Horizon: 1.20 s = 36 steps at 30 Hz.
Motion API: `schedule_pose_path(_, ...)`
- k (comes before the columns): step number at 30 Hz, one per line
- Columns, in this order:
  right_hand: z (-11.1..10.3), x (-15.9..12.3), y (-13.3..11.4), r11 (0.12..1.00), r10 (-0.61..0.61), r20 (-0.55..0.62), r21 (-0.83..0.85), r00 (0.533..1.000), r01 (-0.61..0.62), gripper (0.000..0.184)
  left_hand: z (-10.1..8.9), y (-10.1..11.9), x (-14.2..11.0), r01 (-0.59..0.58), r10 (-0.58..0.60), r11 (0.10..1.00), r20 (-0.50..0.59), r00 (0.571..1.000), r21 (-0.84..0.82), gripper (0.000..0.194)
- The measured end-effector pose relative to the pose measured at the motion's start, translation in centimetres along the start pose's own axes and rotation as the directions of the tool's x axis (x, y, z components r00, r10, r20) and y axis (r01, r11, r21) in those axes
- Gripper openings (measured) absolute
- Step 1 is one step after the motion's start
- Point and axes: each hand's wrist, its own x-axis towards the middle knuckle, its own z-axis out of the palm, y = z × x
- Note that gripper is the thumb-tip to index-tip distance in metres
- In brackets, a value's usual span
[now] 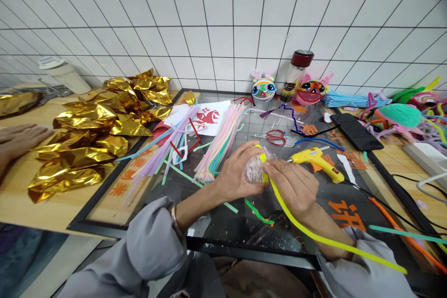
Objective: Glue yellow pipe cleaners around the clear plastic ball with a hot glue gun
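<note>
My left hand (240, 167) is closed around a clear, rounded plastic piece (254, 170) with whitish glue-like streaks. The fingers of my right hand (295, 184) pinch a yellow pipe cleaner (314, 238) against that piece's side. Part of the pipe cleaner runs along the piece, and its long free end trails over my right forearm to the lower right. To the right of my hands a yellow hot glue gun (319, 162) lies on its side, its nozzle close to my right hand. Red-handled scissors (275, 137) rest behind my hands.
Bundled pastel pipe cleaners (223, 142) and gold foil packets (101, 125) lie to the left. Another person's hand (23, 137) rests at the far left. Decorated animal heads (263, 89) and a glass bottle (292, 79) stand by the wall. A black phone (356, 130) lies right.
</note>
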Motion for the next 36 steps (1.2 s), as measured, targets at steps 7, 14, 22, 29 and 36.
schedule_pose_path(7,-0.06,0.08,-0.03,1.000,-0.001,0.002,0.002,1.000,0.001,0.018,0.02,-0.09,-0.02,0.012,-0.012,1.000,0.009,1.000,-0.012,0.070)
schedule_pose_path(14,-0.02,-0.06,-0.06,1.000,0.013,0.006,0.004,1.000,-0.013,0.020,0.03,-0.18,-0.07,0.000,0.000,1.000,0.009,1.000,-0.020,0.071)
schedule_pose_path(22,-0.01,-0.03,-0.08,1.000,0.009,0.001,0.007,1.000,-0.009,0.020,-0.03,-0.13,-0.08,-0.014,0.014,1.000,0.014,1.000,-0.009,0.070)
schedule_pose_path(29,-0.04,-0.05,-0.08,1.000,0.011,0.000,0.003,1.000,-0.011,0.019,-0.01,-0.12,-0.02,-0.027,0.027,1.000,0.006,1.000,0.004,0.070)
schedule_pose_path(36,-0.14,0.09,-0.05,1.000,0.000,0.013,0.008,1.000,0.000,0.019,0.05,-0.21,-0.02,-0.038,0.038,0.999,-0.014,0.999,-0.004,0.068)
